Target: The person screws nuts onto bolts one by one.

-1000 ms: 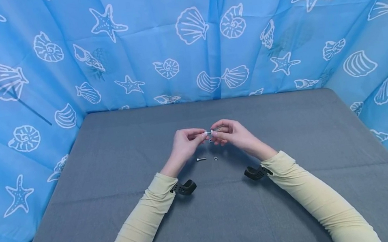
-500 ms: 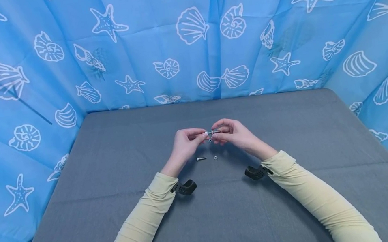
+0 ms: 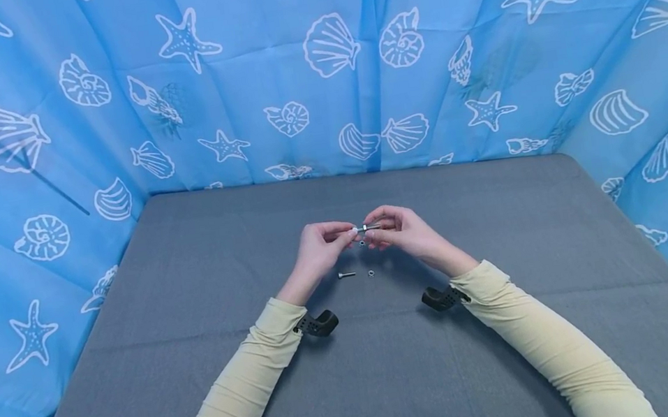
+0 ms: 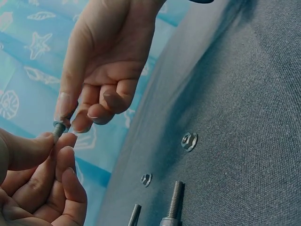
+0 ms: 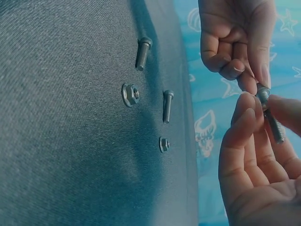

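My left hand (image 3: 321, 244) pinches the head end of a metal bolt (image 5: 276, 128) between thumb and fingertips, above the table. Opposite it, my right hand (image 3: 407, 233) has its thumb and fingers on a nut (image 3: 365, 228) that sits on the bolt's shank. In the right wrist view the threaded end sticks out past the nut toward the right palm. The fingertips partly cover the bolt head and the nut. Below the hands lie a loose bolt (image 5: 144, 54) and a flange nut (image 5: 130, 94), with a second bolt (image 5: 168, 107) and nut (image 5: 164, 144) farther off.
A grey cloth-covered table (image 3: 206, 394) lies under both arms. Behind it hangs a blue curtain (image 3: 290, 66) with white shell and starfish prints. Black wrist mounts (image 3: 319, 324) jut inward from both cuffs.
My right fingertips shift slightly around the nut, parting a little and closing on it again. My left hand and the loose bolts and nuts stay in place.
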A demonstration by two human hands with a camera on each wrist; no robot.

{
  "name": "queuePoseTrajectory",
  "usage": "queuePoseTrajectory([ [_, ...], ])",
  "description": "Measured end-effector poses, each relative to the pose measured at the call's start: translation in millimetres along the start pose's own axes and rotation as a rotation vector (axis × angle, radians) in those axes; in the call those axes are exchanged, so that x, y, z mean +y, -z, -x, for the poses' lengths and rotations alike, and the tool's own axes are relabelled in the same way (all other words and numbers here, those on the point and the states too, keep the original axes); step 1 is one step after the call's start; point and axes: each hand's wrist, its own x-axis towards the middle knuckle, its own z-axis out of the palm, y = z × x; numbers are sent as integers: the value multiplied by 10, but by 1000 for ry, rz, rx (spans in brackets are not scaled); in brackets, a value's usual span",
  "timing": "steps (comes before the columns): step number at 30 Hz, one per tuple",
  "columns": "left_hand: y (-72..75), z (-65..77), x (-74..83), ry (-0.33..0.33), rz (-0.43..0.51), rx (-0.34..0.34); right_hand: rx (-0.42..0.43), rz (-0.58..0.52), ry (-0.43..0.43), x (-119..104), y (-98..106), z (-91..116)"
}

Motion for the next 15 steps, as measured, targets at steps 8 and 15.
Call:
queuePoseTrajectory([
  [8, 2, 14, 1, -2, 10, -11, -5, 36, -18, 1, -7, 10],
  [15, 8, 7, 6, 1, -3, -5, -12, 15, 34, 4, -11, 4],
])
